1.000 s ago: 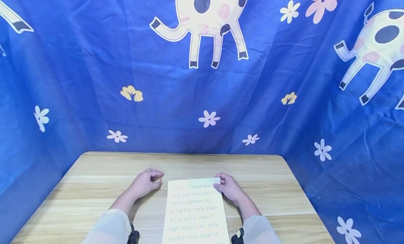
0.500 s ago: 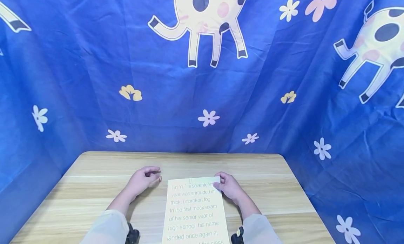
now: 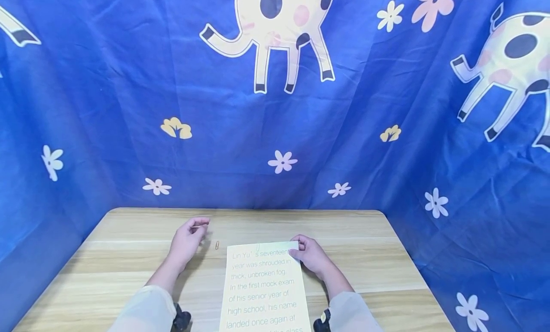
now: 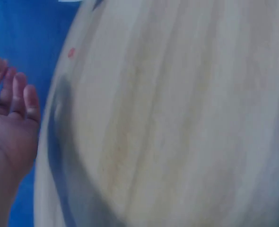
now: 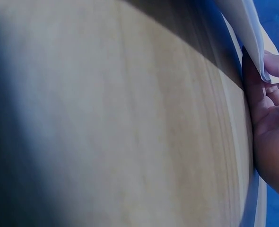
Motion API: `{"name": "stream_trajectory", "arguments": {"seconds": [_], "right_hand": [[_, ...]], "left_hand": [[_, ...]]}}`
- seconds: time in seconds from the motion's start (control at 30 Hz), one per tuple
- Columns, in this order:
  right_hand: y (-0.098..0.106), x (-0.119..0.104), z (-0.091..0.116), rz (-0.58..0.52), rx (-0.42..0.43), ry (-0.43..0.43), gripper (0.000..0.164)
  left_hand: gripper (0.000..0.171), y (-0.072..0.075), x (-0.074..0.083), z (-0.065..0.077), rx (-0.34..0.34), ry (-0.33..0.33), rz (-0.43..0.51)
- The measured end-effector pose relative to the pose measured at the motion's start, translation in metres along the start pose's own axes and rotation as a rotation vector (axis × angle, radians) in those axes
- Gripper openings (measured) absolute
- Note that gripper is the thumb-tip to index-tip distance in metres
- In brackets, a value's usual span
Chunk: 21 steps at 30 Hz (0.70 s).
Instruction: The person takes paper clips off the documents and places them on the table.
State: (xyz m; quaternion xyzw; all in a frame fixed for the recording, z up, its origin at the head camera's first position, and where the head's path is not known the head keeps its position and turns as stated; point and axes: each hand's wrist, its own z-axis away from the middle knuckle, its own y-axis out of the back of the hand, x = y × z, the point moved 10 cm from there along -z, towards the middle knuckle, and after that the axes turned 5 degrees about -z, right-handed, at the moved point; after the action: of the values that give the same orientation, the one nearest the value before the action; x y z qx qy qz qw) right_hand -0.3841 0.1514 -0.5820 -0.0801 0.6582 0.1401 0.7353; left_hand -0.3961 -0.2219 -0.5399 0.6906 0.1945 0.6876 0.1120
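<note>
A stack of printed paper sheets (image 3: pixel 262 289) lies toward the front of the table, with a pale paper clip (image 3: pixel 258 247) on its top edge. My right hand (image 3: pixel 312 256) pinches the upper right corner of the sheets between thumb and fingers; the right wrist view shows the folded paper edge (image 5: pixel 250 38) in that grip. A small orange-red paper clip (image 3: pixel 216 245) rests on the table just left of the sheets. My left hand (image 3: pixel 187 241) is held left of this clip, apart from it, its fingers loosely bent. In the left wrist view the loose clip (image 4: pixel 71 53) appears near the table edge.
The light wood table (image 3: pixel 129 255) has rounded far corners. A blue curtain (image 3: pixel 232 179) printed with cows and flowers hangs behind it and along both sides. Each wrist wears a black device (image 3: pixel 181 318) below a pale sleeve.
My left hand has let go of the orange-red paper clip, leaving it on the table, and has drawn back to the left and away. The right hand keeps its hold on the sheets.
</note>
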Motion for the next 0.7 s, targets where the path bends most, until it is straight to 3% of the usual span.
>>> {"name": "stream_trajectory", "arguments": {"seconds": [0.17, 0.5, 0.7], "right_hand": [[0.0, 0.001, 0.0, 0.006, 0.0, -0.001, 0.021], [0.001, 0.0, 0.0, 0.022, 0.004, 0.006, 0.021], [0.001, 0.0, 0.0, 0.022, 0.002, 0.014, 0.022]], "left_hand": [[0.032, -0.011, 0.026, 0.001, 0.028, -0.102, -0.059], [0.037, -0.083, 0.067, 0.024, -0.181, -0.307, -0.332], [0.04, -0.114, 0.076, 0.04, -0.228, -0.383, -0.534]]}}
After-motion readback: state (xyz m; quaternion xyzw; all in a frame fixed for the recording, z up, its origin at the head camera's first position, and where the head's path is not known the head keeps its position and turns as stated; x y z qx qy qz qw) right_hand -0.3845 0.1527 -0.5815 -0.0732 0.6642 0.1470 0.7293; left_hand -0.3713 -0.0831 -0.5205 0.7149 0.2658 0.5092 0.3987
